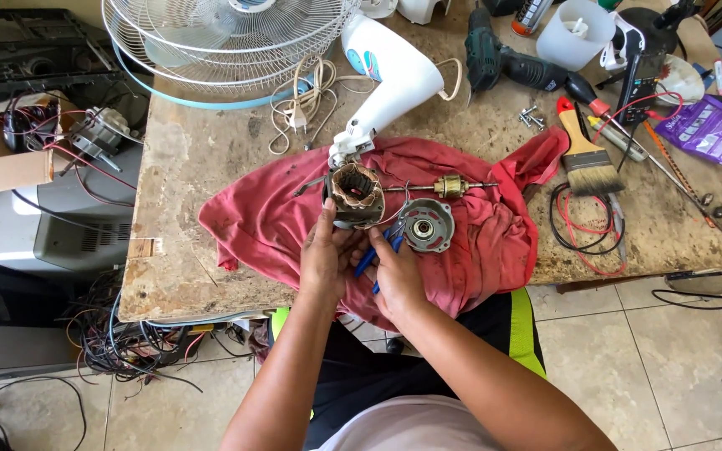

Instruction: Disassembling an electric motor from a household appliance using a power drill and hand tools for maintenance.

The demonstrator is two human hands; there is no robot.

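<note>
head view: I see both hands over red cloth [277,221] on workbench [202,167].
L hand [325,255]: fingers closed round fan motor stator [355,195], copper windings up.
R hand [396,280]: gripping blue-handled pliers [375,255].
nearby: motor end cover [427,225] just right of stator; rotor shaft [444,187] behind it.

Black shorts [378,376], yellow-green stripe [524,330]

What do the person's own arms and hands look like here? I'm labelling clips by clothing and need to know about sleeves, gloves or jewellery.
Both arms are bare from the bottom edge of the picture to the wrists: no sleeves show. The left hand and right hand wear no gloves, and no watch, bracelet or ring can be seen. No cables or markings are on them.
</note>
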